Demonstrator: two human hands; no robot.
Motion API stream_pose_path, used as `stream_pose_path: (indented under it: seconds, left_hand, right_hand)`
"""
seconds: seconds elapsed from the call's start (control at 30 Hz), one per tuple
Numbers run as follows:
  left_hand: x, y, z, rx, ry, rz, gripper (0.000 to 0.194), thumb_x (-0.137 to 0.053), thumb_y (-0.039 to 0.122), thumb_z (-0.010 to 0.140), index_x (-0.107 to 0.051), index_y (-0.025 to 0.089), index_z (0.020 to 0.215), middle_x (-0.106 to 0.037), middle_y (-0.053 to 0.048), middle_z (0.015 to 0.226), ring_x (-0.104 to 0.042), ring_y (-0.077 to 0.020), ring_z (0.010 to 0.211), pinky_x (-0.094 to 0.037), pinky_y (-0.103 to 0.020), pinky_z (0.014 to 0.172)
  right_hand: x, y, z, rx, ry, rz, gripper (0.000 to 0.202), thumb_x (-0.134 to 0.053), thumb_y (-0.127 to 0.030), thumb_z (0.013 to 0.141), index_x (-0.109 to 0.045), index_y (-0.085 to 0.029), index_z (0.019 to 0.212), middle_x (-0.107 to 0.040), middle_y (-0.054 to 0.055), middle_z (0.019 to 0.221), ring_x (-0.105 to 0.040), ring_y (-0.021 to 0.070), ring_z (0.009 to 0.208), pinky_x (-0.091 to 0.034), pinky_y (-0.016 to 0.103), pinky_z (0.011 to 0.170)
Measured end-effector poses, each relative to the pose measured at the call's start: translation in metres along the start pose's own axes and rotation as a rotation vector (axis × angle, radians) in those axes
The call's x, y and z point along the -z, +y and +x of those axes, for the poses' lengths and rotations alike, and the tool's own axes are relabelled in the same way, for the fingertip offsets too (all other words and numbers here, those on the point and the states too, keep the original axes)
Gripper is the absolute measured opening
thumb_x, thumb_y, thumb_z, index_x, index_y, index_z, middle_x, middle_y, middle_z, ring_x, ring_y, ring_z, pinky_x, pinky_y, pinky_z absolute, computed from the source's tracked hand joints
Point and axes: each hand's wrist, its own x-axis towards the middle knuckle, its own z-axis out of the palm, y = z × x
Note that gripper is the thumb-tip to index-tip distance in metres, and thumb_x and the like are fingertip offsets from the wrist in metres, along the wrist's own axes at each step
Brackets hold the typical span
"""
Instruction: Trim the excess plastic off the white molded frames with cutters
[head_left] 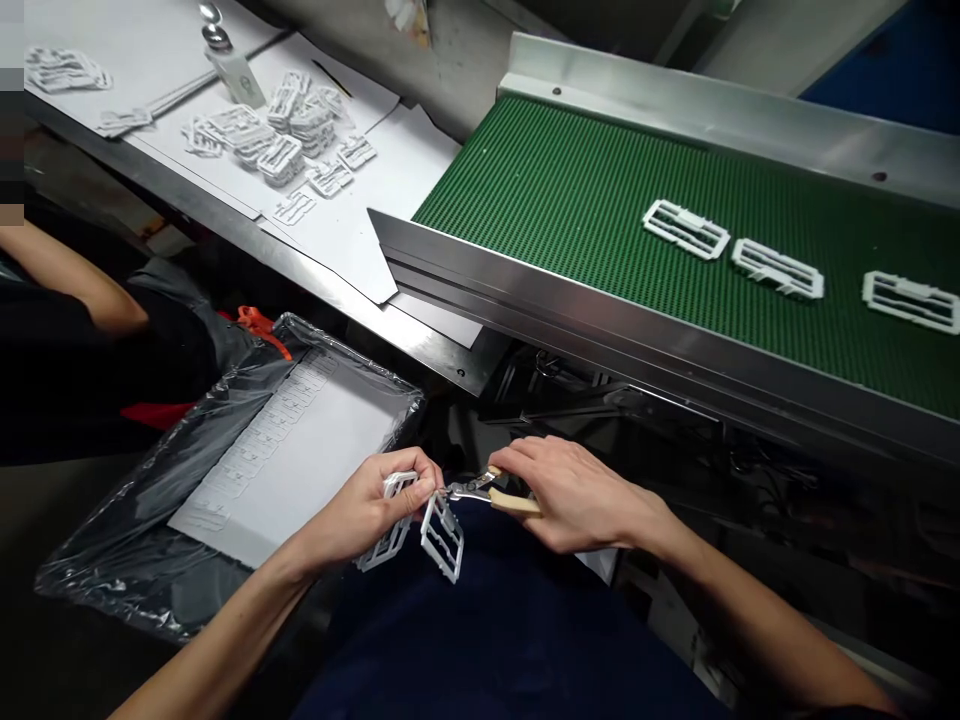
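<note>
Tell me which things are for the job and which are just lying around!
For the job:
- white frames in the left hand
- pale-handled tool in the right hand
- probably the green belt, carrying more frames

Just lying about, I think:
- metal-topped bottle
- thin dark stick behind the frame pile

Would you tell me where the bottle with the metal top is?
In the head view, the bottle stands at the upper left on the white sheets, close beside the piled white frames.
</note>
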Motion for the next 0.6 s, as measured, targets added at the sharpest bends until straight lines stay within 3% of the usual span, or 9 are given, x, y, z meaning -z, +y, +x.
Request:
stream_pose_path:
  seconds: [0.3, 0.6]
  left_hand:
    - [-0.006, 0.004, 0.001, -0.013, 0.001, 0.076, 0.027, -0.048, 0.040, 0.087, -0.054, 0.017, 0.076, -0.057, -0.003, 0.078, -0.050, -0.0170, 0.073, -0.038, -0.028, 0.067]
    - [-0.006, 0.007, 0.005, 0.002, -0.020, 0.113, 0.028, -0.047, 0.042, 0.087, -0.056, 0.017, 0.078, -0.057, -0.002, 0.075, -0.049, -0.0162, 0.069, -0.039, -0.027, 0.064]
  right_hand:
    - [0.021, -0.015, -0.002, 0.015, -0.087, -0.218, 0.017, -0.051, -0.021, 0.066, -0.048, -0.021, 0.082, -0.053, 0.002, 0.076, -0.047, 0.0156, 0.065, -0.030, 0.029, 0.059]
    - [0.031, -0.015, -0.004, 0.008, -0.122, -0.256, 0.013, -0.050, -0.023, 0.067, -0.048, -0.021, 0.080, -0.053, 0.002, 0.072, -0.048, 0.0161, 0.062, -0.029, 0.029, 0.056]
